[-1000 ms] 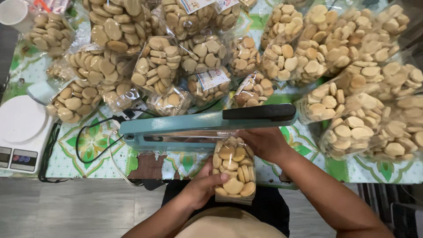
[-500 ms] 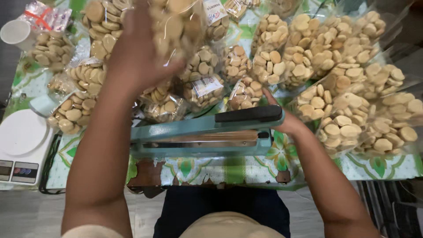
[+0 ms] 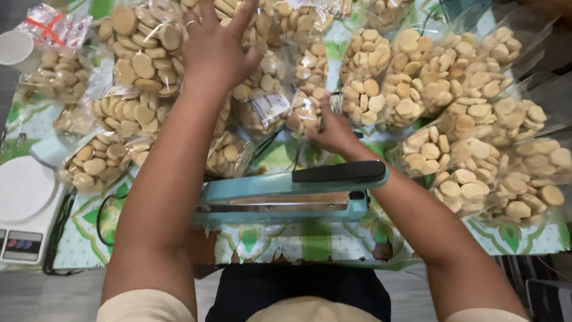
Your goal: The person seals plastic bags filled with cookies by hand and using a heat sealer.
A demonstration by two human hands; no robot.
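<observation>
Left hand (image 3: 215,50): fingers spread open, palm down on clear bags of round biscuits (image 3: 143,42) at the table's far side. Right hand (image 3: 333,132): fingers touching a small biscuit bag (image 3: 304,113); grip unclear. Nearer: teal heat sealer (image 3: 286,200); white scale (image 3: 24,209) at left.
</observation>
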